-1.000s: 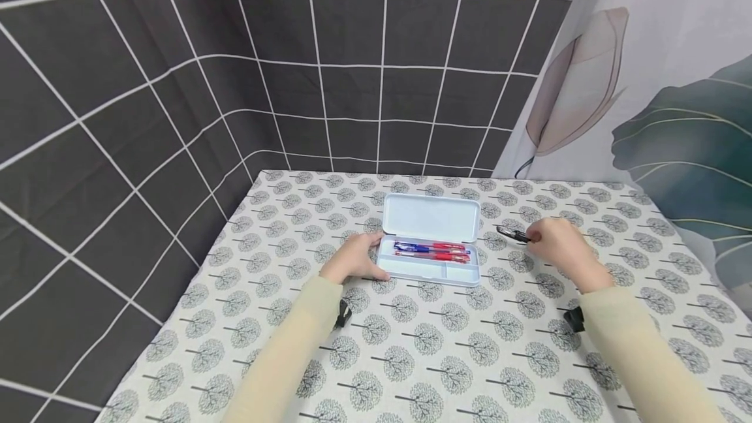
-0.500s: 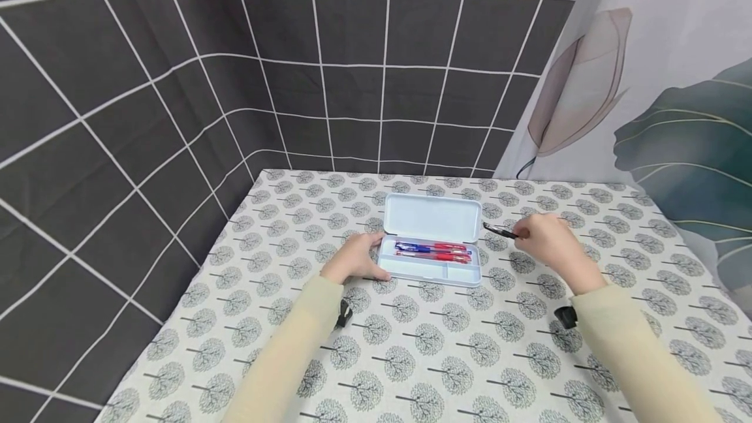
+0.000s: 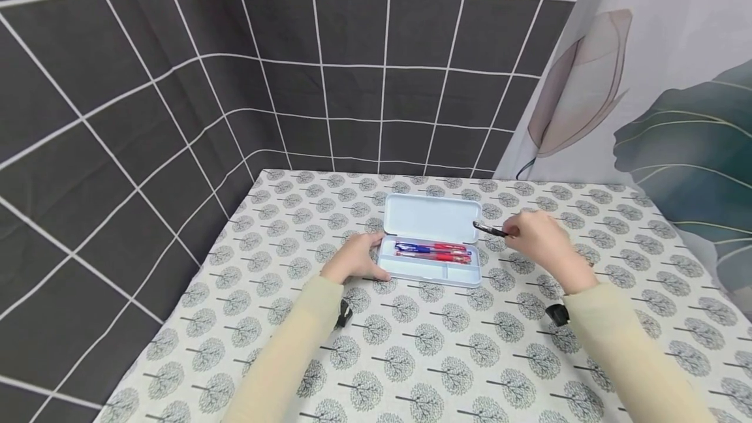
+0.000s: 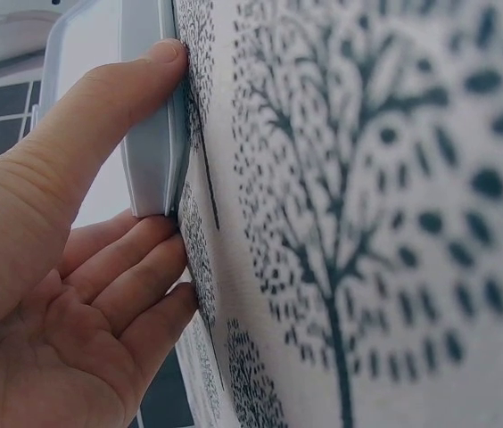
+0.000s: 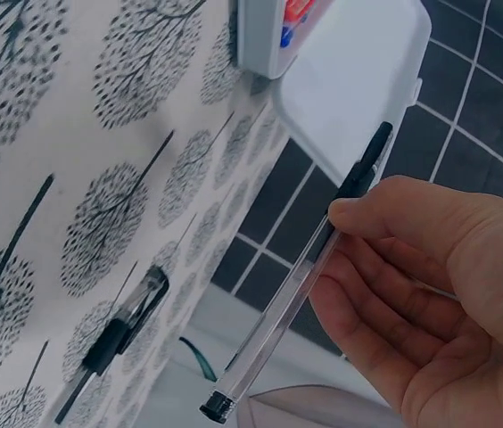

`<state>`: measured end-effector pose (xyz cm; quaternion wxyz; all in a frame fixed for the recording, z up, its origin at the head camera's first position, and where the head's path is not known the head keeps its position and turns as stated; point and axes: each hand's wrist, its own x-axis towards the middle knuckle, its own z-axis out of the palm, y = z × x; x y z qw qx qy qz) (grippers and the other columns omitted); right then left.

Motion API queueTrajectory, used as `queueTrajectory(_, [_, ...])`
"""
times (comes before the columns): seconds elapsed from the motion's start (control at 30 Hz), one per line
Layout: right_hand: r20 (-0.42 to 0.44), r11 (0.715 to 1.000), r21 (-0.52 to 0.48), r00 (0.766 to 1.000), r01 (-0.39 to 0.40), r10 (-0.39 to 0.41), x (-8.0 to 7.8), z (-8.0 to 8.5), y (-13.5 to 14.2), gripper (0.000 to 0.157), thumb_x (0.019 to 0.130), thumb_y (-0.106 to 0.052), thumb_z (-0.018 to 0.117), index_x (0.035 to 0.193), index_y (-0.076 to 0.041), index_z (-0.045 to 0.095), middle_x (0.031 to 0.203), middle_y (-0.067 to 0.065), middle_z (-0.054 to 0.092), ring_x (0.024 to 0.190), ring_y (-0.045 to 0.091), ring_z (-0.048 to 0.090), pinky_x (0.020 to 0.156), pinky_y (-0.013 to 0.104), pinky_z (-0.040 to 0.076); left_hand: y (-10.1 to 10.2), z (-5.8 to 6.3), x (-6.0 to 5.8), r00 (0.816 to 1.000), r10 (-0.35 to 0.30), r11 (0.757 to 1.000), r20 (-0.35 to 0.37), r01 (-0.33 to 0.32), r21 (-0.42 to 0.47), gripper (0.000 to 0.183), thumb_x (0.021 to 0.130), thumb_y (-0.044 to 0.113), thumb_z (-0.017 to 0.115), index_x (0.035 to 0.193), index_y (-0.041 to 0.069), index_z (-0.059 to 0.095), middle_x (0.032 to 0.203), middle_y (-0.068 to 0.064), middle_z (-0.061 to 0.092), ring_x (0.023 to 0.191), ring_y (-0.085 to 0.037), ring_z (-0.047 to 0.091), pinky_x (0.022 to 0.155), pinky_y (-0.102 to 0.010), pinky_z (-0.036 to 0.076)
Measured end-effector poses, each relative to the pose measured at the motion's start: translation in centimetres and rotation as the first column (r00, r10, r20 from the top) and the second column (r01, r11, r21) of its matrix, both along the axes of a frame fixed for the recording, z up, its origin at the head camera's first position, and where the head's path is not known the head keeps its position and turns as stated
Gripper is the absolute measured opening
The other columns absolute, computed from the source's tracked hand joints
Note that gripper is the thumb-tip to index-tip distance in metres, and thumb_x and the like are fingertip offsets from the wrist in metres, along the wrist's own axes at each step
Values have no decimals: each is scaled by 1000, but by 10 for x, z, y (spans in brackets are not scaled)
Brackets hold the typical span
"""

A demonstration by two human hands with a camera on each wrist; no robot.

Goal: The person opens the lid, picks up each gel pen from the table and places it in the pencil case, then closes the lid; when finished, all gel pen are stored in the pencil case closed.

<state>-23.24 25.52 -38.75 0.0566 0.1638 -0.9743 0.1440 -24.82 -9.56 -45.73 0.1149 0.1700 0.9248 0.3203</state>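
A light blue pencil case (image 3: 417, 271) lies with its lid (image 3: 431, 216) raised at the back. Its long compartment holds several red and blue pens (image 3: 435, 252). My left hand (image 3: 356, 258) grips the case's left end, thumb along the front side and fingers round the end; the left wrist view shows this thumb (image 4: 113, 111) against the wall. To the right of the case, my right hand (image 3: 540, 238) pinches a black capped gel pen (image 5: 278, 294) between thumb and fingers. In the head view, the pen's left end overlaps the lid's right edge.
A second black pen (image 5: 113, 343) lies on the tree-print tablecloth (image 3: 446, 358), seen in the right wrist view. Dark gridded cloth (image 3: 346, 90) hangs behind and at the left. A pale leaf-print curtain (image 3: 664, 44) hangs at the right.
My right hand has moved left with the black pen, bringing it from beside the case up to the lid's right edge. My left hand stays on the case.
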Motion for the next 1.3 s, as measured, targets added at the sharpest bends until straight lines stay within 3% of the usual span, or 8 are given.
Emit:
queueTrajectory(0.23, [-35,998,-23,997,-64,63,-4,-2,-10,11,76,2,67,84,-1,74,75,8,72,61,15,59,62,38,55,1,0,1,1000,10,1000,1,-10,-7,98,59,25,93,144,12,48,141,-10,56,126,-31,54,112,-47,39])
queueTrajectory(0.47, [-11,996,-42,997,-80,80,-4,-1,-28,13,76,2,65,84,-1,74,74,7,70,60,14,56,60,34,53,0,0,3,1000,13,1000,3,-13,1,99,58,26,93,144,11,47,141,-10,56,128,-31,53,112,-48,39])
queueTrajectory(0.7, [-49,992,-9,991,-125,124,-9,-2,-39,12,75,2,67,81,-3,75,73,5,71,63,17,61,64,39,55,0,2,3,1000,17,1000,-1,-17,-5,98,59,27,93,145,11,47,143,-9,54,131,-31,51,114,-46,37])
queueTrajectory(0.97, [-35,990,-17,990,-138,137,-11,-7,-49,13,74,4,68,84,-1,75,75,8,72,65,18,63,65,38,57,1,3,2,1000,10,1000,4,-10,-17,98,59,27,93,145,11,47,143,-9,54,131,-31,51,114,-46,37])
queueTrajectory(1.3, [33,988,-61,989,-145,147,-19,-20,-65,13,75,2,71,88,2,75,79,12,73,70,20,66,69,38,59,0,2,3,1000,9,1000,3,-9,6,95,59,25,93,143,11,49,140,-9,57,126,-29,54,112,-45,39])
